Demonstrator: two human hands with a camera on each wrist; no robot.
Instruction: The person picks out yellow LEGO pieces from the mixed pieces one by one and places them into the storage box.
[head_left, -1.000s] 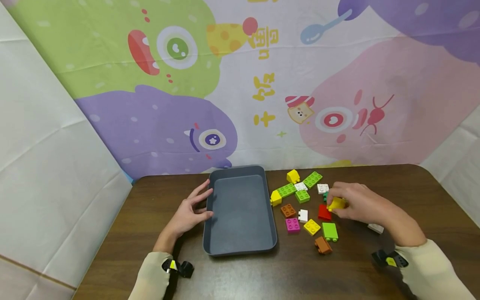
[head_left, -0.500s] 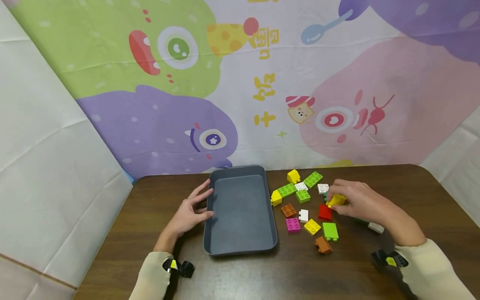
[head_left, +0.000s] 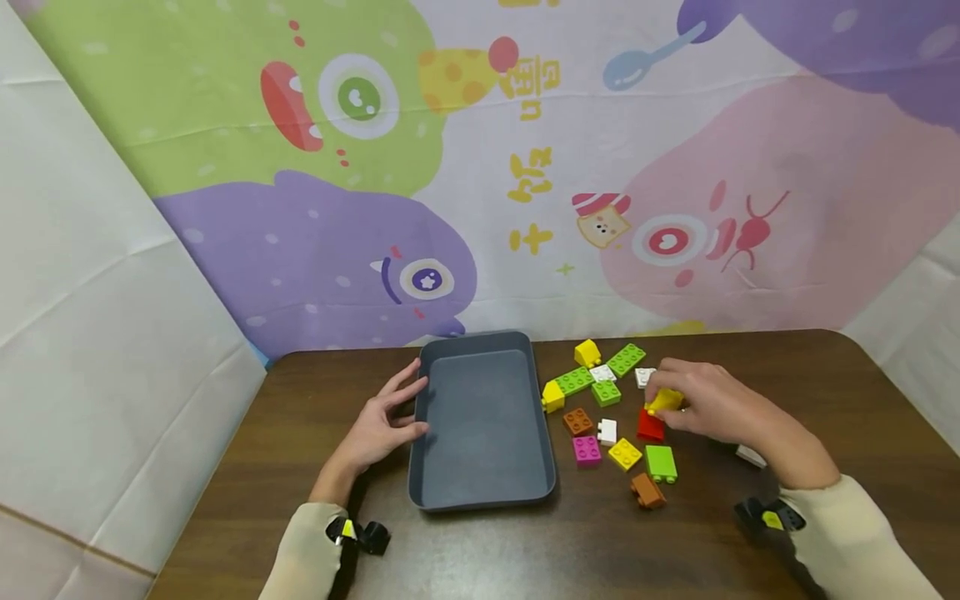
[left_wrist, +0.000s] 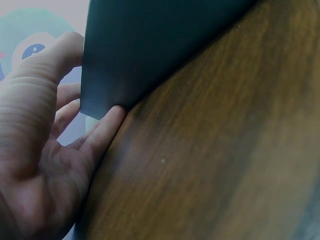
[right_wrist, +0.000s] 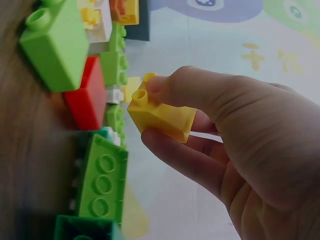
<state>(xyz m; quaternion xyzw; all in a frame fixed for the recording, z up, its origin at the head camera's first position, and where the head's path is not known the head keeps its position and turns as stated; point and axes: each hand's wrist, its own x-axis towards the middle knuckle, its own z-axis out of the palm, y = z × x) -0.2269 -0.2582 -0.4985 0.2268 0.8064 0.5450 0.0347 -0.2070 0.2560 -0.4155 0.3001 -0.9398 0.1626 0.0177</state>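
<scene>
My right hand (head_left: 708, 400) pinches a yellow sloped building block (right_wrist: 160, 116) between thumb and fingers, raised over the loose blocks. Two studs on its end show in the right wrist view. Beneath and just in front lies a red block (head_left: 650, 425). A light green block (right_wrist: 102, 177) lies under the hand with its hollow underside showing, a dark green one (right_wrist: 85, 227) beside it. On the other side, my left hand (head_left: 375, 425) touches the left wall of a dark grey tray (head_left: 480, 506) with spread fingers. The left wrist view has those fingertips against the tray's outer side.
Loose blocks lie right of the tray, among them a magenta one (head_left: 587, 451), a brown one (head_left: 647, 491), a white one (head_left: 607, 431) and a yellow one (head_left: 552, 396). They rest on a brown wooden table (head_left: 480, 558). A printed cloth (head_left: 525, 300) hangs behind it.
The right hand has shifted slightly left, carrying the yellow block over toward the red block. The left hand stays at the tray's side.
</scene>
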